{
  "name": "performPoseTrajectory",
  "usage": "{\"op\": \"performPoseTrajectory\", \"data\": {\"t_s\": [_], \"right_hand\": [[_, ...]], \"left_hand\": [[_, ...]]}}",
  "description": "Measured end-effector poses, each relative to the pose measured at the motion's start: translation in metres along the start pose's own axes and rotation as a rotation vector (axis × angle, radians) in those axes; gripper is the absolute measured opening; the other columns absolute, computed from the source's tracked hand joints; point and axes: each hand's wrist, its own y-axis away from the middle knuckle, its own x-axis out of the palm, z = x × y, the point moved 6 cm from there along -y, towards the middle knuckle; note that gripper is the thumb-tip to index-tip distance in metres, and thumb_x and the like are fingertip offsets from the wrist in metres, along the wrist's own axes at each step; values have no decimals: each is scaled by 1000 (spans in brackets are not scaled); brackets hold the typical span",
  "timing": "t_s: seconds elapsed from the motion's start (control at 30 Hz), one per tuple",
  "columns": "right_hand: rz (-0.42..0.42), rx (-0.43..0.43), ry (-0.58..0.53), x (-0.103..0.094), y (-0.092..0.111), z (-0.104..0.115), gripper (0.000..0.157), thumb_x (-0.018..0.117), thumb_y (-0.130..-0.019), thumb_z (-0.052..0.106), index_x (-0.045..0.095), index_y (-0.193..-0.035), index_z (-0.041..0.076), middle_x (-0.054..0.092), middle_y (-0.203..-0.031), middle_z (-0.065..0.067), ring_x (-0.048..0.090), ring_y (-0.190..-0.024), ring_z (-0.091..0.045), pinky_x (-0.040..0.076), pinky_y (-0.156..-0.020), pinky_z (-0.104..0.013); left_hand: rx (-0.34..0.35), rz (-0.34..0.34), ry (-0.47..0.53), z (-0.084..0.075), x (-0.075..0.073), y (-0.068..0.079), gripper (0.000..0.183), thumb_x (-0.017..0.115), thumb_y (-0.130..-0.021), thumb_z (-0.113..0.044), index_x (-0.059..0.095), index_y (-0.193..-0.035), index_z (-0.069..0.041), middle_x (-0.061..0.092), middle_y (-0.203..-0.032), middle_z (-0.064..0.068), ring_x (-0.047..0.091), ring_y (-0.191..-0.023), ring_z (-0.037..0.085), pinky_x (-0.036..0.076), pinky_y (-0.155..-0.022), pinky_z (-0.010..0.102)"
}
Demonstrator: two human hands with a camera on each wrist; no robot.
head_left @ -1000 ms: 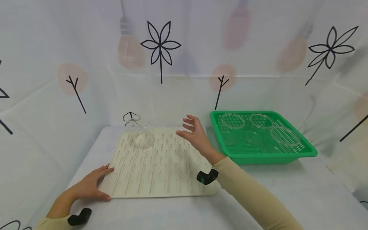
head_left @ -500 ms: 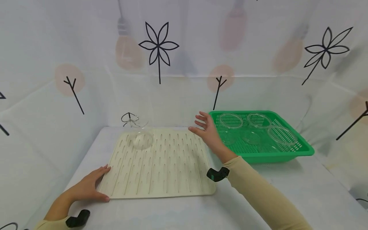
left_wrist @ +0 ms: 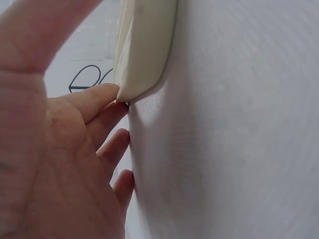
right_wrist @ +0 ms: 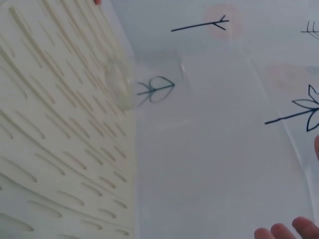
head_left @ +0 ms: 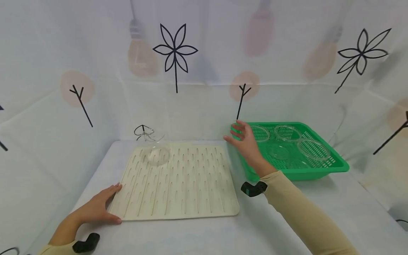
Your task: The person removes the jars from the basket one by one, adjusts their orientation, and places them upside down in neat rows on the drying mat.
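An off-white ridged mat (head_left: 178,187) lies on the table. At its near left corner my left hand (head_left: 97,207) touches the edge, thumb in front and fingers along the side; the left wrist view shows a fingertip against the mat's edge (left_wrist: 149,45). A clear cup (head_left: 158,156) stands on the mat's far left part, also seen as a transparent cup (right_wrist: 119,84) in the right wrist view. My right hand (head_left: 247,143), fingers apart and holding nothing, is over the left rim of a green basket (head_left: 302,175), overlapping one of its clear cups (head_left: 260,132).
Two more clear cups, a back one (head_left: 288,133) and a right one (head_left: 313,149), stand in the basket. A white cloth covers the table (head_left: 191,237). A patterned white curtain (head_left: 204,106) closes off the back and sides.
My right hand has moved right from above the mat to the basket's left side. The left hand stays at the mat's corner, and the cup on the mat has not moved.
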Motion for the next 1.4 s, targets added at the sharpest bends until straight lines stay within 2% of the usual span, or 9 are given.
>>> {"op": "performPoseTrajectory", "data": {"t_s": [0.33, 0.63, 1.03, 1.4], "right_hand": [[-47, 42, 31, -29, -1, 5, 78, 67, -87, 17, 16, -147, 10, 31, -145, -12, 33, -132, -28, 36, -101, -43], [-89, 40, 46, -52, -16, 5, 79, 67, -87, 21, 17, -147, 13, 31, -146, -11, 33, -132, -29, 34, -102, -44], [-124, 100, 152, -89, -30, -17, 82, 70, -84, 31, 20, -146, 14, 31, -143, -15, 34, -130, -30, 34, -100, -48], [-165, 113, 285, -122, -41, -36, 88, 71, -81, 35, 19, -147, 11, 29, -142, -20, 30, -130, -35, 33, -98, -52]], "left_hand": [[-1, 5, 3, 0, 1, 0, 120, 84, -51, -55, 31, -140, 7, 28, -143, 30, 24, -128, 50, 21, -98, 65], [3, -5, 1, 5, 0, 4, 120, 84, -51, -54, 31, -140, 8, 29, -142, 30, 24, -127, 51, 21, -98, 65], [17, 23, 7, 0, -2, 2, 117, 85, -54, -49, 30, -140, 8, 27, -143, 31, 23, -128, 51, 21, -98, 65], [42, 2, -1, 0, -3, 1, 117, 85, -54, -50, 31, -139, 9, 29, -142, 31, 24, -127, 52, 22, -98, 66]]}}
